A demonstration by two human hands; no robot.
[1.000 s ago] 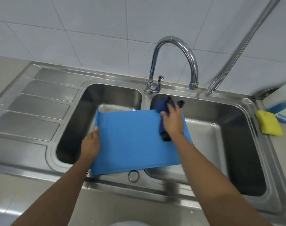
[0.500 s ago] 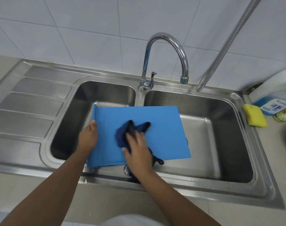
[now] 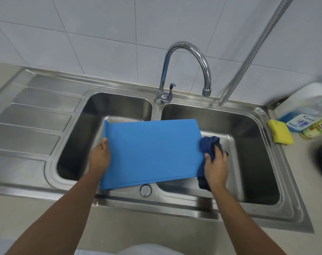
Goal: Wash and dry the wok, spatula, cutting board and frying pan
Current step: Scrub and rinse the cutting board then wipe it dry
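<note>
The main risk is the cutting board (image 3: 152, 153) slipping. Only the left hand (image 3: 100, 157) holds it, gripping the left short edge with the thumb on top and the fingers out of sight beneath. The right hand (image 3: 216, 166) is taken up with a dark blue cloth (image 3: 208, 144), its fingers (image 3: 218, 151) curled round the bunched fabric and pressing it to the board's right edge. A firm push there could pivot the board about the one-sided grip and tip it into a basin, all the more if the plastic is wet. A second risk is that the tail of the cloth hangs down into the right basin, whose floor shows drops of water. It could soak them up and wet the board again.

The board is over the double sink (image 3: 51, 173), bridging the divider, with its left part above the left basin and its right part above the right one. Its near edge is close to the sink's front rim, though I cannot tell whether it rests there. It is a thin, flat, bright blue sheet with a matt face, a raised lip along the left edge and a faint line just inside that lip. No dirt or suds show on it. The tap (image 3: 187, 70) behind it is not running.
</note>
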